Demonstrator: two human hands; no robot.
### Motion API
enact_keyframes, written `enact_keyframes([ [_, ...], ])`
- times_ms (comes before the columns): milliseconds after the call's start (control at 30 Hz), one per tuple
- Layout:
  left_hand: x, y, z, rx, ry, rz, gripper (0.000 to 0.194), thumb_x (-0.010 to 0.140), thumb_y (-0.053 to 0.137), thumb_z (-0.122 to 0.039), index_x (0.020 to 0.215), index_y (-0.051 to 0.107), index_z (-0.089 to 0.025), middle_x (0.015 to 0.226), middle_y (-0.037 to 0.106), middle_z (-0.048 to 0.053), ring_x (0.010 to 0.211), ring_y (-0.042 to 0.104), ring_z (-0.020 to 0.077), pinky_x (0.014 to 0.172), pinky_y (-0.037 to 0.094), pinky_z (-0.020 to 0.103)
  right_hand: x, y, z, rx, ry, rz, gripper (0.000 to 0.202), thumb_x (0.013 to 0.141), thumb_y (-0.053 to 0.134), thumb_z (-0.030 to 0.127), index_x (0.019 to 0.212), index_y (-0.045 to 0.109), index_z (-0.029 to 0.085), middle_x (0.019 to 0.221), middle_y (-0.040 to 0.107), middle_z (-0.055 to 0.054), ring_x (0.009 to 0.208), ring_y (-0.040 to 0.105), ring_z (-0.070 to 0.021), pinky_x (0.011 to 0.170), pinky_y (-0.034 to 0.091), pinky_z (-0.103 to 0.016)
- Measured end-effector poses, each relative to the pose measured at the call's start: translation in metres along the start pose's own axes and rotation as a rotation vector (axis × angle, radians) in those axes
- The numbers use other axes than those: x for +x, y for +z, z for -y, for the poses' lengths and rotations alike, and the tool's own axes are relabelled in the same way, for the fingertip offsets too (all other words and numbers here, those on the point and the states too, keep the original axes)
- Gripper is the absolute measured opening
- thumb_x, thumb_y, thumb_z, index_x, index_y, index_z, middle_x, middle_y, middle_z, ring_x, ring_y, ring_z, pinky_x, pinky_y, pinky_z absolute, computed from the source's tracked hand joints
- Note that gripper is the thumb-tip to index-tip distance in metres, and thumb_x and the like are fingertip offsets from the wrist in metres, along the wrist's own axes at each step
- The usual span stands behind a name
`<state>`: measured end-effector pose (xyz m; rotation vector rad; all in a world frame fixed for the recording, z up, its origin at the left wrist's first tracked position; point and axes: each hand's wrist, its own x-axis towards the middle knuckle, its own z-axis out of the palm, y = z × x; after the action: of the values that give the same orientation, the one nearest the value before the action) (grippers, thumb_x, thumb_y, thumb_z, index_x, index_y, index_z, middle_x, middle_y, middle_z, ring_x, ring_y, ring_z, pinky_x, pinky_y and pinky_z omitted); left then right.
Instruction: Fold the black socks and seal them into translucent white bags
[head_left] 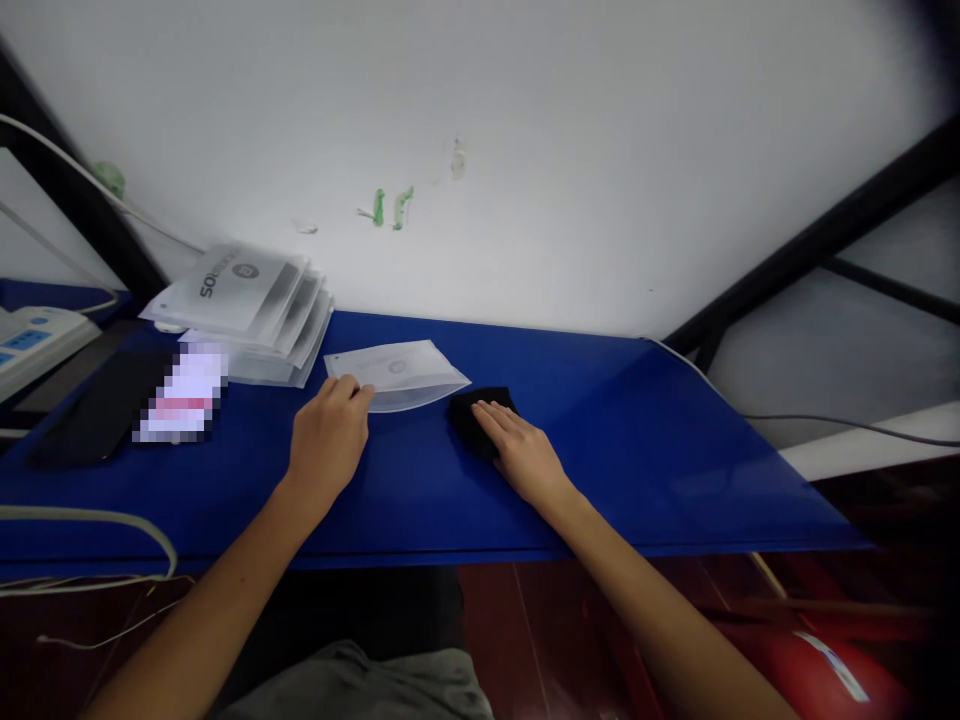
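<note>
A translucent frosted plastic bag (pixel 401 368) lies flat on the blue table, its near side gaping a little and a faint round logo on top. At the bag's near left corner my left hand (pixel 330 430) is closed, the thumb and forefinger pinching the edge. Just right of the bag, a black folded piece of cloth (pixel 466 425) rests on the table. My right hand (pixel 523 450) grips it from the right, fingers together over its top; the thumb is hidden. The bag's right tip comes close to the cloth.
Several similar printed bags (pixel 247 310) are stacked at the back left by the white wall (pixel 570 200). Left of them are a phone with a blurred screen (pixel 184 395), a dark flat object (pixel 105 405) and a white power strip (pixel 37 340). Cables hang over the blue table (pixel 637 470).
</note>
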<state>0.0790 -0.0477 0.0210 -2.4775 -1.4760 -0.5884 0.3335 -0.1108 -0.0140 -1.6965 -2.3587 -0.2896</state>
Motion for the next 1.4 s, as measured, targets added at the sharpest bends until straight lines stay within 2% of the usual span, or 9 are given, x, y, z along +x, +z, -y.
enact_keyframes([
  [133, 0.003, -0.003, 0.003, -0.008, 0.002, 0.005, 0.029, 0.090, 0.042, -0.011, 0.099, 0.070, -0.015, 0.086, 0.064, 0.007, 0.085, 0.060, 0.0216, 0.056, 0.048, 0.029, -0.005, -0.011, 0.009, -0.004, -0.150, -0.235, 0.069, 0.072, 0.039, -0.008, 0.138, 0.045, 0.011, 0.130, 0.059, -0.015, 0.127, 0.050, -0.0256, 0.101, 0.050, -0.044],
  [267, 0.007, -0.008, 0.004, -0.084, 0.029, 0.064, 0.026, 0.091, 0.046, -0.014, 0.094, 0.071, -0.018, 0.087, 0.066, 0.005, 0.085, 0.062, 0.0207, 0.056, 0.046, 0.028, 0.001, -0.028, 0.029, -0.015, -0.341, -0.423, 0.048, 0.087, 0.042, 0.000, 0.134, 0.048, 0.010, 0.127, 0.062, -0.015, 0.133, 0.042, -0.0261, 0.104, 0.047, -0.044],
  [400, 0.009, -0.015, 0.004, -0.203, 0.057, 0.123, 0.024, 0.092, 0.048, -0.019, 0.089, 0.072, -0.019, 0.087, 0.067, 0.003, 0.083, 0.063, 0.0186, 0.062, 0.047, 0.028, 0.013, -0.028, 0.040, -0.045, -0.513, -0.425, 0.033, 0.091, 0.047, 0.006, 0.122, 0.058, 0.008, 0.123, 0.064, -0.014, 0.131, 0.045, -0.0275, 0.103, 0.049, -0.043],
  [533, 0.010, -0.017, 0.004, -0.261, 0.060, 0.128, 0.023, 0.092, 0.048, -0.018, 0.089, 0.071, -0.018, 0.087, 0.067, 0.004, 0.083, 0.064, 0.0176, 0.067, 0.048, 0.028, 0.018, -0.020, 0.040, -0.059, -0.572, -0.366, 0.029, 0.092, 0.049, 0.008, 0.118, 0.061, 0.009, 0.122, 0.065, -0.012, 0.124, 0.053, -0.0277, 0.100, 0.051, -0.043],
  [833, 0.007, -0.012, -0.001, -0.202, 0.181, 0.090, 0.022, 0.091, 0.047, -0.012, 0.083, 0.067, -0.015, 0.084, 0.066, 0.004, 0.083, 0.063, 0.0177, 0.067, 0.049, 0.027, 0.022, -0.013, 0.037, -0.015, -0.547, -0.356, 0.032, 0.093, 0.046, 0.008, 0.121, 0.060, 0.009, 0.124, 0.064, -0.014, 0.128, 0.048, -0.0276, 0.103, 0.048, -0.044],
  [967, 0.004, -0.009, -0.002, -0.127, 0.261, 0.063, 0.020, 0.089, 0.047, -0.009, 0.082, 0.065, -0.013, 0.083, 0.064, 0.005, 0.083, 0.062, 0.0190, 0.065, 0.050, 0.027, 0.024, -0.008, 0.032, 0.097, -0.450, -0.359, 0.038, 0.093, 0.040, 0.007, 0.127, 0.056, 0.010, 0.126, 0.062, -0.015, 0.130, 0.046, -0.0252, 0.103, 0.048, -0.043],
  [1100, 0.002, -0.004, 0.000, -0.114, 0.304, 0.024, 0.018, 0.088, 0.047, -0.008, 0.081, 0.063, -0.013, 0.082, 0.063, 0.005, 0.081, 0.061, 0.0196, 0.065, 0.050, 0.029, 0.025, -0.001, 0.032, 0.220, -0.320, -0.358, 0.054, 0.087, 0.039, 0.002, 0.140, 0.043, 0.012, 0.131, 0.058, -0.016, 0.131, 0.045, -0.0237, 0.104, 0.047, -0.044],
  [1267, 0.002, 0.002, 0.005, -0.194, 0.290, -0.071, 0.022, 0.091, 0.043, -0.010, 0.080, 0.062, -0.013, 0.080, 0.062, 0.006, 0.077, 0.060, 0.0185, 0.068, 0.051, 0.030, 0.025, 0.006, 0.036, 0.260, -0.204, -0.287, 0.072, 0.075, 0.042, -0.002, 0.145, 0.034, 0.015, 0.139, 0.051, -0.014, 0.132, 0.044, -0.0242, 0.104, 0.047, -0.044],
  [1400, 0.003, 0.004, 0.007, -0.330, 0.237, -0.076, 0.022, 0.093, 0.042, -0.013, 0.086, 0.063, -0.013, 0.084, 0.064, 0.006, 0.078, 0.060, 0.0170, 0.073, 0.052, 0.031, 0.026, 0.010, 0.039, 0.215, -0.231, -0.241, 0.069, 0.074, 0.043, -0.003, 0.142, 0.040, 0.011, 0.138, 0.052, -0.015, 0.132, 0.044, -0.0260, 0.104, 0.047, -0.044],
])
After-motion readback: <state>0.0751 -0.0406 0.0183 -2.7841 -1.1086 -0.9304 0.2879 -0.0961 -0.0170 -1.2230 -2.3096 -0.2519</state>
